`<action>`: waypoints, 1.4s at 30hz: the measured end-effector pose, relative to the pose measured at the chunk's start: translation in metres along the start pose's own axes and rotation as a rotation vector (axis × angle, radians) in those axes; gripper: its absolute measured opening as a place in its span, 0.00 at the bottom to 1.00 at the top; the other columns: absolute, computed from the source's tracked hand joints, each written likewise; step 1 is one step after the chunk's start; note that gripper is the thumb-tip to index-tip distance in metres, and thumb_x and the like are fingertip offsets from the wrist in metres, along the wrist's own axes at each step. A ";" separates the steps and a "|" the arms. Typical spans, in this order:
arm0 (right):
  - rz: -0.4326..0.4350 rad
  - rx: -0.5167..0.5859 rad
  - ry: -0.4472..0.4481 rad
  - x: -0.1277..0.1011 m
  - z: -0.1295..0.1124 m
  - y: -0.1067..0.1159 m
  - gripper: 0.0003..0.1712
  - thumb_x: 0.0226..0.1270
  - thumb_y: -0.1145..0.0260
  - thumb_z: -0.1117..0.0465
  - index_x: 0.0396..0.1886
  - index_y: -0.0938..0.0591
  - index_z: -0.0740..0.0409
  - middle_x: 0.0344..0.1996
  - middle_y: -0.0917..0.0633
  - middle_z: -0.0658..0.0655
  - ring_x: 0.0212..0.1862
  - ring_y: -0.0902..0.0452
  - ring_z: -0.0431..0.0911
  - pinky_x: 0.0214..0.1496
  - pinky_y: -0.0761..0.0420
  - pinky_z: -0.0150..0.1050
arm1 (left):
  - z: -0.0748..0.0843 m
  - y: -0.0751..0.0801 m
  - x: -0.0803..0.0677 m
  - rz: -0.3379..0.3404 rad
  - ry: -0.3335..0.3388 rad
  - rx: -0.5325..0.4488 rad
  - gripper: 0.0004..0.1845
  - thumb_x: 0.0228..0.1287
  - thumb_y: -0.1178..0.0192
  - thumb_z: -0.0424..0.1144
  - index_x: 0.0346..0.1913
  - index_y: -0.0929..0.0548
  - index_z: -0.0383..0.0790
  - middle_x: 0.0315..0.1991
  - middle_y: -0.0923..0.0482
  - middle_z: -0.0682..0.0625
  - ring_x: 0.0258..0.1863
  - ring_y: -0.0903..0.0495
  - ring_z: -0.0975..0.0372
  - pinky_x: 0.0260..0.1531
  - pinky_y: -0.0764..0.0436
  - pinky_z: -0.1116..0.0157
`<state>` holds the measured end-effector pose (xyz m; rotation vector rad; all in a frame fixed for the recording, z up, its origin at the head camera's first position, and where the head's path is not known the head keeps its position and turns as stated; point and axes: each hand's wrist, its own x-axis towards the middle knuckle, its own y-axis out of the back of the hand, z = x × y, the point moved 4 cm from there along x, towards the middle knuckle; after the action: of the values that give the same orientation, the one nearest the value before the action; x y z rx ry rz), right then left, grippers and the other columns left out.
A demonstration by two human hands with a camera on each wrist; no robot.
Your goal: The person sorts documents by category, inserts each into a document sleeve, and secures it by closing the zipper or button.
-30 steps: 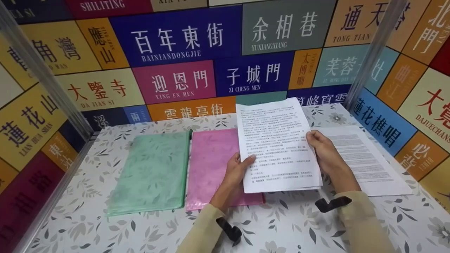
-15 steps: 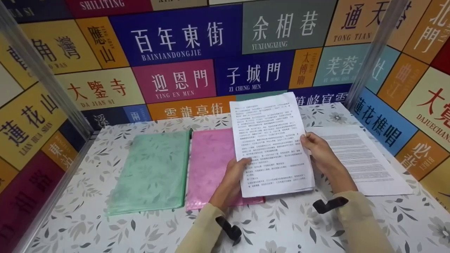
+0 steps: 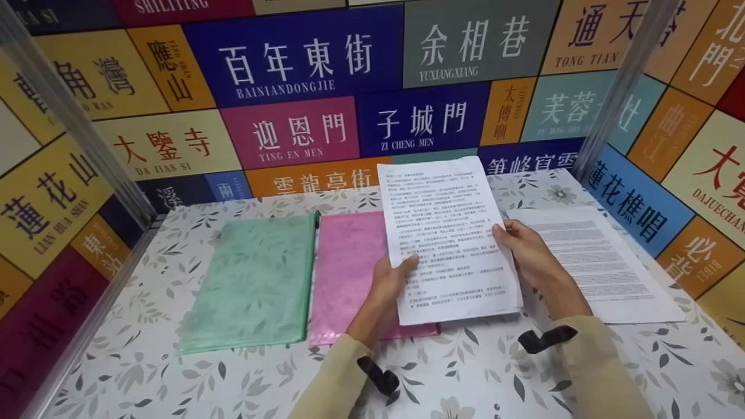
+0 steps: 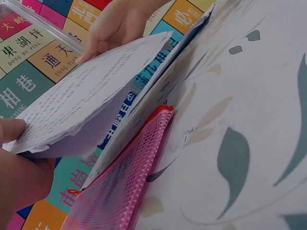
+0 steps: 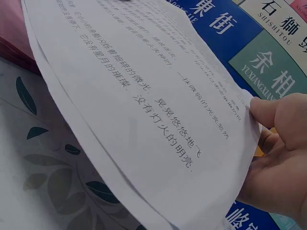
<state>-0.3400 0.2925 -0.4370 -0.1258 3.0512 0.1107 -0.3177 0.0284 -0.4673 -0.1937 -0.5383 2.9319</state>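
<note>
We saw a stack of printed sheets (image 3: 445, 250) held up between two hands, tilted, clear of the table (image 3: 460, 372), its printed face turned up toward the head camera. The left hand (image 3: 389, 285) pinched its left edge low down, thumb on the print and the other fingers behind. The right hand (image 3: 532, 253) pinched the right edge somewhat higher, its thumb likewise in front and its fingers at the back. From the left wrist we could make out more than one layer of paper along the lower edge, a little uneven.

Below and behind the stack, on the patterned table, we had a pink mesh zip pouch (image 3: 348, 273), its right part hidden by the paper and the left hand. Just beside it, to the left, lay a translucent green pouch (image 3: 250, 285). On the right, partly behind the right hand and forearm, other printed paper (image 3: 608, 267) lay flat.

We noted beige sleeves (image 3: 605, 372) with black straps (image 3: 548, 339) near the cuffs. Behind the table stood a wall of coloured name panels (image 3: 297, 58), bearing large Chinese characters and smaller Latin letters.
</note>
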 end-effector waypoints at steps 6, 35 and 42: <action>-0.035 0.064 0.004 -0.003 -0.006 0.001 0.46 0.72 0.35 0.56 0.80 0.50 0.56 0.47 0.14 0.43 0.47 0.14 0.39 0.47 0.17 0.33 | 0.004 0.006 0.002 0.058 -0.005 0.104 0.18 0.69 0.39 0.38 0.60 0.21 0.44 0.43 0.11 0.45 0.39 0.10 0.55 0.41 0.14 0.60; -0.038 -0.352 -0.101 -0.010 -0.016 0.008 0.40 0.72 0.39 0.64 0.78 0.46 0.64 0.37 0.12 0.49 0.34 0.14 0.41 0.37 0.16 0.37 | 0.014 0.008 0.004 0.028 -0.120 0.381 0.25 0.68 0.45 0.28 0.67 0.30 0.29 0.47 0.14 0.32 0.35 0.12 0.55 0.36 0.15 0.64; -0.001 -0.321 -0.102 -0.008 -0.012 0.013 0.38 0.72 0.39 0.65 0.77 0.43 0.66 0.36 0.13 0.49 0.34 0.15 0.39 0.38 0.17 0.35 | 0.012 0.012 0.006 0.079 -0.022 0.336 0.28 0.69 0.43 0.30 0.71 0.30 0.33 0.43 0.12 0.35 0.25 0.15 0.62 0.26 0.15 0.63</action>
<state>-0.3339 0.3046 -0.4236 -0.1375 2.9069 0.5881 -0.3272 0.0144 -0.4613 -0.1442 -0.0357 3.0448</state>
